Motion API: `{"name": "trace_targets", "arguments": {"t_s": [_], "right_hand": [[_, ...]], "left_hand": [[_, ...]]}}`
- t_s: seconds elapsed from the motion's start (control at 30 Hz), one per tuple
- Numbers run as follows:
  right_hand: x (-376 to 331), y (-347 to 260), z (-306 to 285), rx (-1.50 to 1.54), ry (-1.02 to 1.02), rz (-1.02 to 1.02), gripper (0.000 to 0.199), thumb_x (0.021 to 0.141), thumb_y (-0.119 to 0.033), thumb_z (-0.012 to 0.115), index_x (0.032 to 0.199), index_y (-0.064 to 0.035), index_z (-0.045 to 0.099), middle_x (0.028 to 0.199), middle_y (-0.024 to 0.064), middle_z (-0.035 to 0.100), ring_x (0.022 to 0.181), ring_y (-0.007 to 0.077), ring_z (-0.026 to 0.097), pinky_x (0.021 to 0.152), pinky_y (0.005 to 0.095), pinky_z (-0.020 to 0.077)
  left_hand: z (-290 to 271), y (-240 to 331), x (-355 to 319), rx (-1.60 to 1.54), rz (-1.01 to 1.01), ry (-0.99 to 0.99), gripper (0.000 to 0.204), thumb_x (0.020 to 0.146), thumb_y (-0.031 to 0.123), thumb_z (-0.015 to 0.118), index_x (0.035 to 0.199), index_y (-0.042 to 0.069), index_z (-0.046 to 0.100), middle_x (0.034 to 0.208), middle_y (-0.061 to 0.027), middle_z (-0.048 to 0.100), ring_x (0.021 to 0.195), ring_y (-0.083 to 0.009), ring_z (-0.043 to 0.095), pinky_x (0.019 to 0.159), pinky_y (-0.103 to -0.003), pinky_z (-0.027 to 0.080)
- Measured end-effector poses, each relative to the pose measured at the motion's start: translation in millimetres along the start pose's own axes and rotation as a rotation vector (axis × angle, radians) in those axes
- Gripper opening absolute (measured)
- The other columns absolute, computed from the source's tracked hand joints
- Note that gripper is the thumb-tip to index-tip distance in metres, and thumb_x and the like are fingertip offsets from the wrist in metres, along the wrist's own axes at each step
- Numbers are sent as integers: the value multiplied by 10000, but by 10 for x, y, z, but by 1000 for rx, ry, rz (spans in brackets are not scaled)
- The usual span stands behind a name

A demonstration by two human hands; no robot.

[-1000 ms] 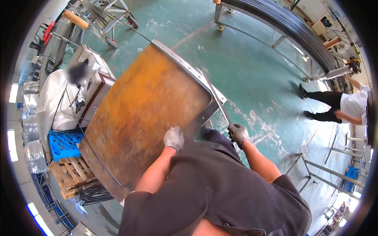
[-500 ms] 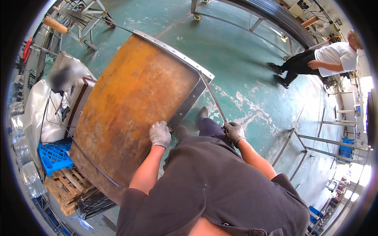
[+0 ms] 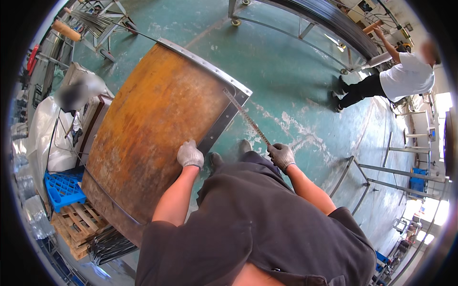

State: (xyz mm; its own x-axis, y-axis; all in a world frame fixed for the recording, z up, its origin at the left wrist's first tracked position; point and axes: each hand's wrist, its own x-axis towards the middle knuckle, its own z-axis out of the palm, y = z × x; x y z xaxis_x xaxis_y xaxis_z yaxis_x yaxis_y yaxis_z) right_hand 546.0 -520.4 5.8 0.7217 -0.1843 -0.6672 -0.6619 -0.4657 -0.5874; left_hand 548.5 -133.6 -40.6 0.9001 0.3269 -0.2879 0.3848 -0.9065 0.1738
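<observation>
A large, rusty orange-brown metal-topped table [image 3: 148,114] fills the left middle. Along its far and right sides runs a metal edge strip [image 3: 214,136] dotted with holes or bolts. My left hand [image 3: 190,153], in a grey glove, is closed at the table's right edge; what its fingers grip is hidden. My right hand [image 3: 281,156], gloved too, is closed around a tape measure whose case is mostly hidden. The measure's blade [image 3: 248,118] stretches out to the table's far right corner. A thin dark rod [image 3: 112,202] lies curved across the table's near left part.
At the upper right a person [image 3: 405,74] in a white top reaches toward a rack of long rods [image 3: 329,26]. A blue plastic crate [image 3: 64,190] sits on a wooden pallet [image 3: 76,226] at left. To my right stands a metal frame [image 3: 360,171].
The tape blade's far end has shifted left onto the tabletop's corner. Both hands moved slightly left and up. The other person has turned and raised an arm toward the rack.
</observation>
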Motion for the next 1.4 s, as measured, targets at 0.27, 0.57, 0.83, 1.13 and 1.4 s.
{"name": "trace_targets", "arguments": {"t_s": [0.27,0.57,0.83,1.13,1.4], "right_hand": [[169,107,-56,-20,-29,-9,417,1038,-399,738,1085,9,810,836,42,746,681,135,677,609,338,537],[273,-73,-147,-56,-53,-35,440,1036,-403,736,1096,28,803,811,56,738,677,146,678,612,352,536],[413,44,-207,-97,-48,-57,483,1006,-452,708,1085,8,828,812,139,783,713,241,761,713,400,590],[403,-67,-270,-35,-53,-55,412,1024,-393,744,1033,14,806,797,41,722,649,144,662,585,341,528],[392,-112,-189,-35,-91,-32,411,1023,-387,737,1049,17,813,815,41,739,670,140,667,608,338,533]], "left_hand": [[-20,-132,7,-96,85,-7,145,907,101,659,980,119,783,1097,-206,775,1050,-459,743,932,-564,589],[-20,-179,-147,-214,20,64,118,926,171,717,1004,114,784,1081,-196,761,1090,-440,712,956,-567,569],[-54,-256,-217,-210,-64,44,129,924,220,776,949,94,777,1048,-202,765,1065,-434,727,935,-552,572],[-113,-96,-58,-68,-106,-56,140,877,172,724,953,146,840,1086,-176,814,1062,-415,777,927,-536,622],[-160,-78,-8,-25,-113,-134,210,898,151,683,1012,160,859,1134,-178,818,1117,-405,780,956,-531,625]]}}
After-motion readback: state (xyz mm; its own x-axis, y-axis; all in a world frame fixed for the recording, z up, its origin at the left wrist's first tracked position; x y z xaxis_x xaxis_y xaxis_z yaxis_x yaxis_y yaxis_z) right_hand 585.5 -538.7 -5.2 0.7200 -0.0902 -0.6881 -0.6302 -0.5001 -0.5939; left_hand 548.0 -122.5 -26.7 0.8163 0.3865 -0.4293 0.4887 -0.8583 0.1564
